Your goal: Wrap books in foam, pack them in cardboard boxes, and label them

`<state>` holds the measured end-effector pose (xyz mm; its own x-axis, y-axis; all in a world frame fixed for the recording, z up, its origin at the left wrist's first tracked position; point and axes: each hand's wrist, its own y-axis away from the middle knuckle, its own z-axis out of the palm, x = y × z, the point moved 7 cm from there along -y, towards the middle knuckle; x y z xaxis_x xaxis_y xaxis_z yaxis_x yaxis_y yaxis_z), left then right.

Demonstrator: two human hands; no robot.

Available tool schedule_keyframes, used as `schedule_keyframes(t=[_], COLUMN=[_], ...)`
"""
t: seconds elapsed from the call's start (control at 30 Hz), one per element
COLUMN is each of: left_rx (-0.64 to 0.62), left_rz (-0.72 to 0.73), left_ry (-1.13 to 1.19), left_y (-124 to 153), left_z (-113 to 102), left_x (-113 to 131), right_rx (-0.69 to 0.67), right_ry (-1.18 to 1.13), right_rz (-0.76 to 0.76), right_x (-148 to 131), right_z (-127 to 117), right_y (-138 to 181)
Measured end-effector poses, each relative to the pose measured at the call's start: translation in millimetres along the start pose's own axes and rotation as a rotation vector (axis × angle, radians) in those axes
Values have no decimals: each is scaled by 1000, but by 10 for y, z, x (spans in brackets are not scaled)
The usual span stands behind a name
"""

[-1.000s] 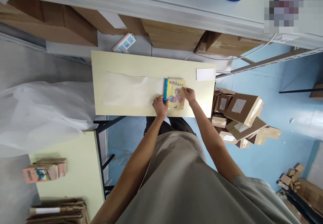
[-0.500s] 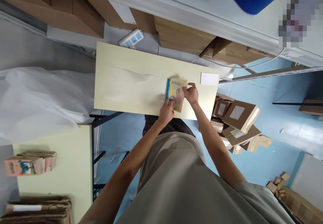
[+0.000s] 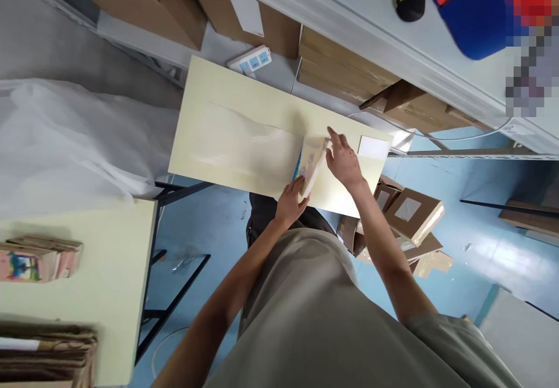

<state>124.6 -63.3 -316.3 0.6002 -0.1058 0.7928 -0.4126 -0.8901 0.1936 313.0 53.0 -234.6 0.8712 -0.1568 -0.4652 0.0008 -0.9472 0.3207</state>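
A book (image 3: pixel 310 158) with a picture cover and a blue strip along its left side stands tilted over the pale yellow table (image 3: pixel 271 105). My left hand (image 3: pixel 290 203) grips the book's near end, thumb on one side and fingers on the other. Beside its far right corner is my right hand (image 3: pixel 344 158), fingers stretched out and holding nothing; whether a fingertip touches the book I cannot tell. To the left a thin whitish sheet (image 3: pixel 244 140) lies flat on the table, its right end reaching towards the book.
A white card (image 3: pixel 374 147) lies at the table's right end. Behind are a power strip (image 3: pixel 251 60) and large cartons (image 3: pixel 345 67) under a shelf (image 3: pixel 349 27). Taped boxes (image 3: pixel 413 213) are piled on the floor at right. A side table (image 3: pixel 117 260) at left bears books (image 3: pixel 39 258) and flattened cardboard (image 3: pixel 52 347).
The book has gone from lying nearly flat to tilted up, with my left hand now gripping its near end. My right hand has come off its cover and spread its fingers. The view has turned.
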Motion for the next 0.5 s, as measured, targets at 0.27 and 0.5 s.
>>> schedule_keyframes(t=[0.27,0.5], left_rx=[-22,65], left_rz=[34,-201], left_ry=[92,187], left_y=[-11,93], left_z=[-23,-124], left_x=[-102,-270], right_rx=[-362,-389], right_ry=[399,95], right_rz=[-264,-178], right_x=[8,211], right_z=[46,65], right_y=[-500,-797])
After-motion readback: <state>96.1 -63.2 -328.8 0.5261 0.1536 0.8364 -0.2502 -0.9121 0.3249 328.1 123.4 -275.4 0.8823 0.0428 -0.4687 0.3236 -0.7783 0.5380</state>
